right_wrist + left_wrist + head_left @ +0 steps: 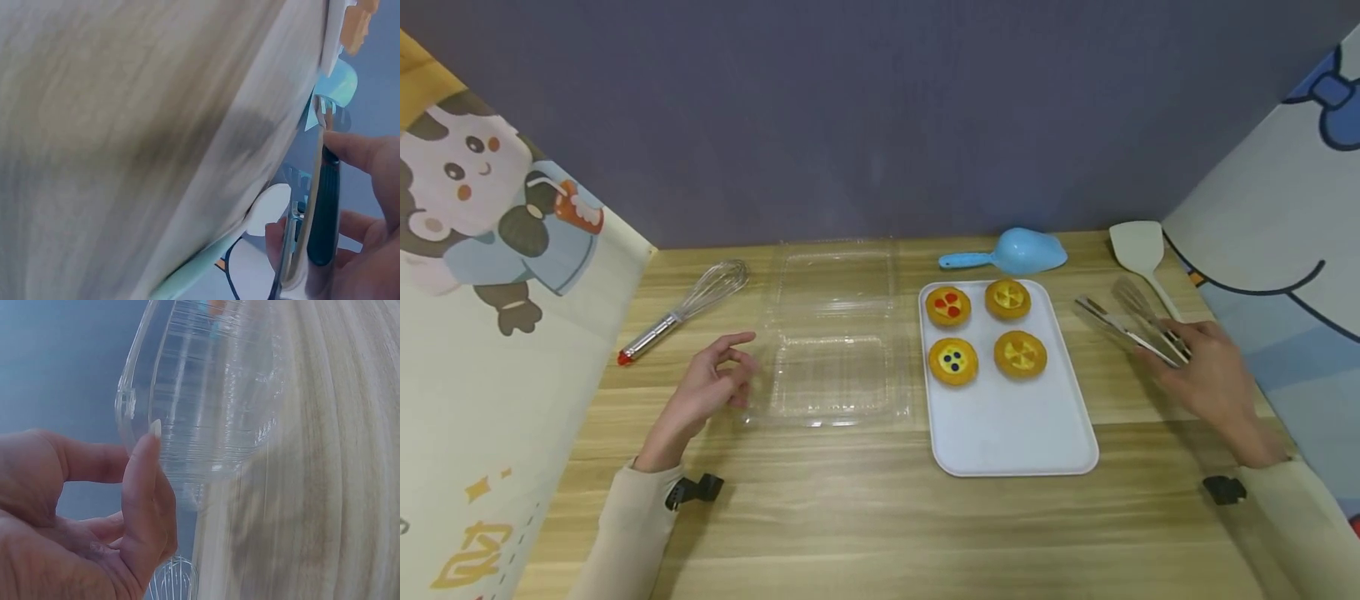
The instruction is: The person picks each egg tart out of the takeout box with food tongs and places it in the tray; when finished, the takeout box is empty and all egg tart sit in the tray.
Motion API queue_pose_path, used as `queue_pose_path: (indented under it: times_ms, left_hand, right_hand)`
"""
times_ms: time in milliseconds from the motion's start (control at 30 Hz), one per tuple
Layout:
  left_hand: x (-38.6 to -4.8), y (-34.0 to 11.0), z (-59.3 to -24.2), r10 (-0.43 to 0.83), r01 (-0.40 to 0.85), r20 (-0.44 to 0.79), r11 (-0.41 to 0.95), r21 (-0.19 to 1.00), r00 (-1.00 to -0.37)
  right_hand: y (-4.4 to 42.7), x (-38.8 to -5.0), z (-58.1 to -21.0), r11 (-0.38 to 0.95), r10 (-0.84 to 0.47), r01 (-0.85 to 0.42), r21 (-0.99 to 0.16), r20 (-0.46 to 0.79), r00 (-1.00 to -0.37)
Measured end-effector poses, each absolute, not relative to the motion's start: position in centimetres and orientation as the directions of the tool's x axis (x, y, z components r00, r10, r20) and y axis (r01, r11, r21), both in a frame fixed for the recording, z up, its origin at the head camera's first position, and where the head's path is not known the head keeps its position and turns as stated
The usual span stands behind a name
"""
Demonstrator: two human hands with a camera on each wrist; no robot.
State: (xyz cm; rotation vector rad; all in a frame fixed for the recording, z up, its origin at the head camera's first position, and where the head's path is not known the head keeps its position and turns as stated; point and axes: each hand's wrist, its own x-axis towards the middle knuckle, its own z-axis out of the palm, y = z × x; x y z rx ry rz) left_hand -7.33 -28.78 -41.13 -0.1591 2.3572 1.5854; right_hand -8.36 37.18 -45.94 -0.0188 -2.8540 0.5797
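Observation:
My right hand (1213,379) grips a pair of metal food tongs (1138,321) with dark grips at the right of the table, and the two arms of the tongs stand apart. In the right wrist view, my thumb and fingers lie on either side of the tongs (325,206). My left hand (711,383) is at the left edge of a clear plastic clamshell box (831,421), its fingers loosely bent. The box lies with its lid folded back. Whether the fingertips touch its rim, I cannot tell. Several toy egg tarts (1020,354) sit on a white tray (1011,442) between the hands.
A whisk (688,308) with a red end lies left of the box. Behind the tray is a blue scoop (1018,252). A pale spatula (1138,247) lies by the right wall, beyond the tongs. A dark panel (880,125) closes off the back of the table.

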Motion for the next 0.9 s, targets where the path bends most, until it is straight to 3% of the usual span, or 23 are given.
queue_pose_path:
  times_ms: [300,667,767,900]
  left_hand:
    - [-7.5,-28.7,-41.3,0.072,-0.268,-0.318,0.382,0.884,-0.945]
    - [-8.1,-28.7,-40.8,0.086,-0.237,-0.301,0.429,0.872,-0.950]
    - [-8.0,-28.8,-40.7,0.055,-0.142,-0.199,0.521,0.842,-0.978]
    - [-7.4,-28.0,-40.5,0.009,0.049,0.059,0.702,0.711,-0.998]
  right_hand:
    - [37.4,-8.6,-47.2,0.937,-0.024,-0.129,-0.325,0.310,-0.950]
    - [37.0,-8.6,-47.5,0.931,0.005,-0.063,-0.360,0.184,-0.983]
    - [36.8,-8.7,-47.3,0.926,0.006,-0.045,-0.375,0.136,-0.991]
    - [36.0,-8.6,-46.5,0.920,0.007,-0.040,-0.390,0.118,-0.993]
